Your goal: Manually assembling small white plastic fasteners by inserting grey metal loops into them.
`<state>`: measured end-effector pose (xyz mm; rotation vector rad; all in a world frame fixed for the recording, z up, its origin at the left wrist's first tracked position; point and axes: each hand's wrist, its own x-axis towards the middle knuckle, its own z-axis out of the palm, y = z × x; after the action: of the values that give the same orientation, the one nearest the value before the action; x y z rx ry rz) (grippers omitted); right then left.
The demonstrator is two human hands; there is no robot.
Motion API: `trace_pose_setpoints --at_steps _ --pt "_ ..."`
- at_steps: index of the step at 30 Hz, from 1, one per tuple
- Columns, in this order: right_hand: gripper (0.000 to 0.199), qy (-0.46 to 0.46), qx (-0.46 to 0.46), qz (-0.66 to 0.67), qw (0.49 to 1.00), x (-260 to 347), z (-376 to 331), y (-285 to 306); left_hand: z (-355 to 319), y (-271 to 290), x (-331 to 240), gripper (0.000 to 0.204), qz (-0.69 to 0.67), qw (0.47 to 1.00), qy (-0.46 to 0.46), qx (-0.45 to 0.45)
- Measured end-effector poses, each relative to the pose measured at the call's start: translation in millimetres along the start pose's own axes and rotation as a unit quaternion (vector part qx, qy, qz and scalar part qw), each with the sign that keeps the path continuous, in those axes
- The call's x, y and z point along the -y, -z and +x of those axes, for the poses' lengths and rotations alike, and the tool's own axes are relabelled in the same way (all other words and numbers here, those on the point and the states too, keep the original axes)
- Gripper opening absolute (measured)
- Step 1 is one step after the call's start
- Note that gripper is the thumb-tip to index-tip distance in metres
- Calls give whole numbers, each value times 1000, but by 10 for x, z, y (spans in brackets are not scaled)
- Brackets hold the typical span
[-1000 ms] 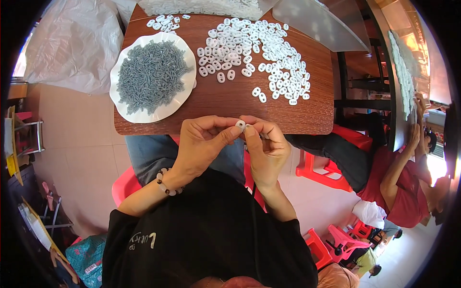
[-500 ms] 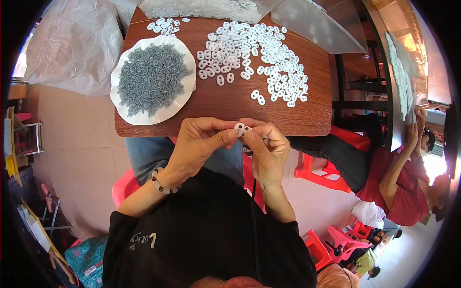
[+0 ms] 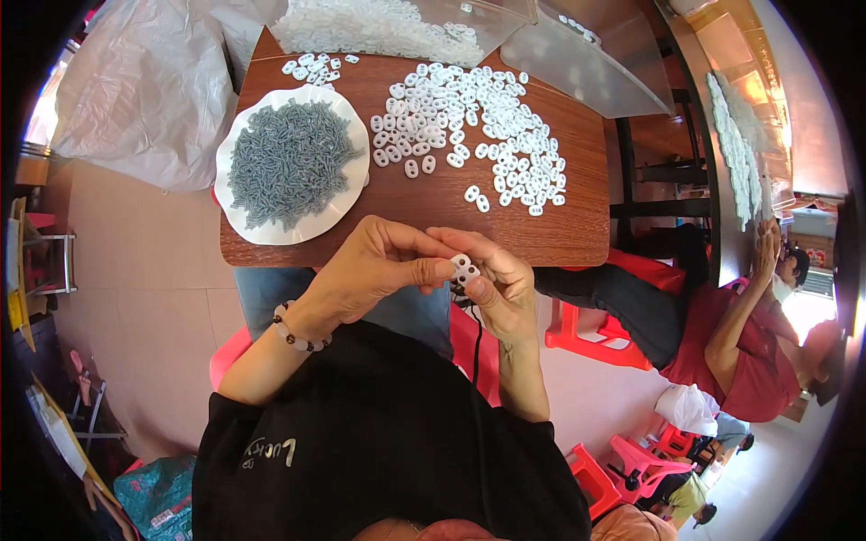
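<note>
While pinched between left hand point(image 3: 379, 270) and right hand point(image 3: 494, 281), just off the worktop point(image 3: 559, 236) edge: small white oval piece point(image 3: 464, 269), two-holed (detail too small). Plenty left by the look: white pieces point(image 3: 469, 135) spread wide, grey pins point(image 3: 287, 164) heaped on the plate point(image 3: 271, 236).

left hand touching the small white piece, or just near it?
Touching. The head view shows the left hand thumb and fingertips pinching the white piece, no gap; the right hand grips it too.
</note>
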<state>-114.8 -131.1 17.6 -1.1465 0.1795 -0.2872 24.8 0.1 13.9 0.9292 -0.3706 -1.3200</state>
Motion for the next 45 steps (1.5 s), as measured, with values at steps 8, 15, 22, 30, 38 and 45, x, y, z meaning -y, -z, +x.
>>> trace_pose_setpoints --at_steps 8,15,22,30,38,45 --pt "40 109 1 -94 990 -35 4 60 58 -29 -47 18 -32 999 8 38" --pt "41 147 -20 -162 976 -16 -17 47 64 -41 -22 18 -37 998 33 41" --pt "45 140 -60 -207 966 16 -43 5 36 -141 3 20 -34 999 21 27" --pt "46 120 -44 -246 961 69 -53 -9 0 -231 59 21 5 999 -47 13" --pt "45 118 3 -224 967 80 -17 23 -29 -203 18 20 28 998 -49 13" --pt "37 111 -4 -188 976 21 -40 -10 -61 -194 41 20 44 998 -38 -4"
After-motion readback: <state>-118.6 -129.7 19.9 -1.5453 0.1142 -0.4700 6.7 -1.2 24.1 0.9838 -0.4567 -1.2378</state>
